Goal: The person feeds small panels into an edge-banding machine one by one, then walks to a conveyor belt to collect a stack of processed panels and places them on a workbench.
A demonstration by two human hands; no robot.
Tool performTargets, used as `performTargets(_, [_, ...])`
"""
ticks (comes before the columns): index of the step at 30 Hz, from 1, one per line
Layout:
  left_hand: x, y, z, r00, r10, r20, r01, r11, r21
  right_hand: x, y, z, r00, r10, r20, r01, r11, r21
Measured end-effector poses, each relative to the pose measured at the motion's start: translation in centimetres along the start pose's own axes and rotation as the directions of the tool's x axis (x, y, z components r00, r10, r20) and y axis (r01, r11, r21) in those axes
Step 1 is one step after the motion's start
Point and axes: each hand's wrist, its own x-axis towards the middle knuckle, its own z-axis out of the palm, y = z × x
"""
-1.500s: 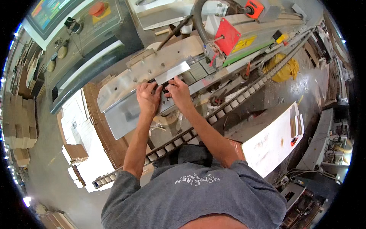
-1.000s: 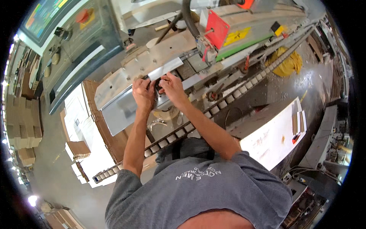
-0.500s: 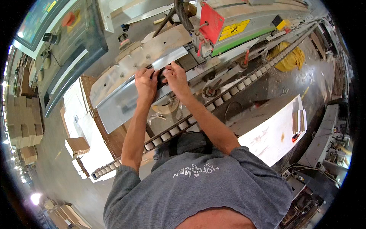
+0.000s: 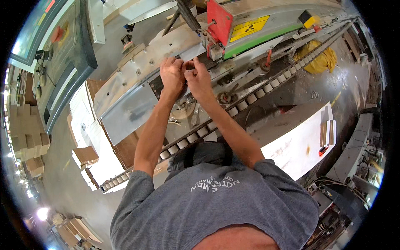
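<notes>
Both hands are close together over the bed of a long machine. My left hand (image 4: 172, 77) has its fingers curled and bent down. Beside it, my right hand (image 4: 197, 80) pinches with thumb and forefinger, nearly meeting the left fingertips. Whatever lies between the fingers is hidden by the hands. Just beyond them, a flat silver piece (image 4: 193, 53) lies along the bed, its near part covered by my fingers. To the left of my hands is a smooth silver metal plate (image 4: 129, 112), with a dark gap between its end and my left wrist.
A red guard (image 4: 219, 21) and a ribbed hose (image 4: 186, 14) stand just past my hands. A roller rail (image 4: 202, 132) crosses under my forearms. A control panel (image 4: 68, 62) is at upper left, a white panel (image 4: 298, 143) at right, and a yellow cloth (image 4: 317, 58) on the floor.
Both hands have moved right and farther away along the bed, toward the red guard. The silver piece has shifted the same way, and more dark bed shows behind my left hand.
</notes>
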Motion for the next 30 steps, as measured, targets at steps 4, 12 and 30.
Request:
performTargets(4, [1.7,0.9,1.8,0.997,0.073,0.0,-0.073,0.995,-0.072,-0.4,-0.9,-1.8,0.996,-0.071,-0.052,0.075,0.995,0.07])
performTargets(12, [0.4,-1.0,-3.5,0.995,-0.084,0.052,0.087,0.994,-0.063,-3.9,-5.4,-0.8,0.989,-0.141,-0.049,0.144,0.988,0.062])
performTargets(30, [-23.4,18.3,-24.1,0.844,-0.53,0.087,0.525,0.848,0.072,10.0,8.4,-14.5,0.959,0.032,0.283,0.187,0.677,-0.711])
